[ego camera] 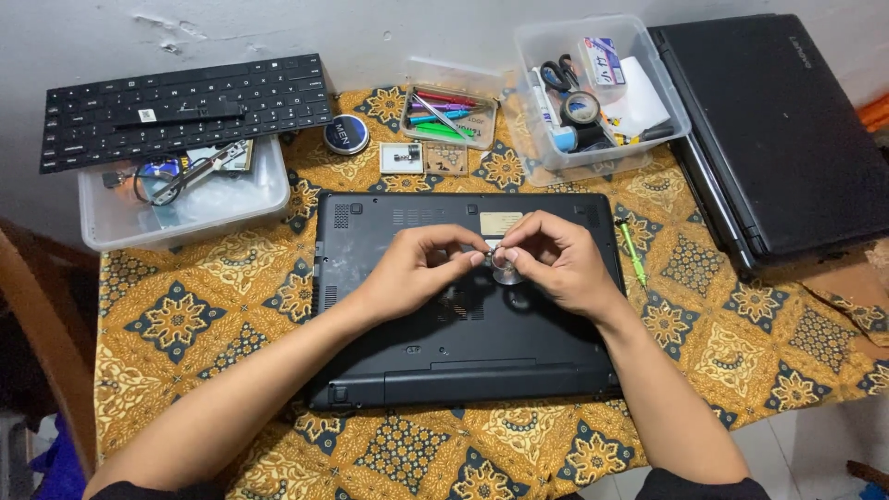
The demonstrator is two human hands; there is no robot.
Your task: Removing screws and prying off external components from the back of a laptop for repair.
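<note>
Suction cup (507, 270), small, clear and round with a metal ring on top, is pressed onto the underside of the black plastic laptop (463, 306), which lies bottom-up on the tabletop covered by a yellow patterned cloth (213, 324). The ring is pinched from both sides: the grip of the left hand (421, 264) and that of the right hand (556, 259) are both closed on it, fingertips meeting above the cup. For a sound pull, the cup is best kept flat and fully seated on a smooth patch of the casing, clear of the vent slots, and the force applied straight upward and evenly. A green screwdriver (632, 252) lies just beside the laptop's right edge, within reach.
</note>
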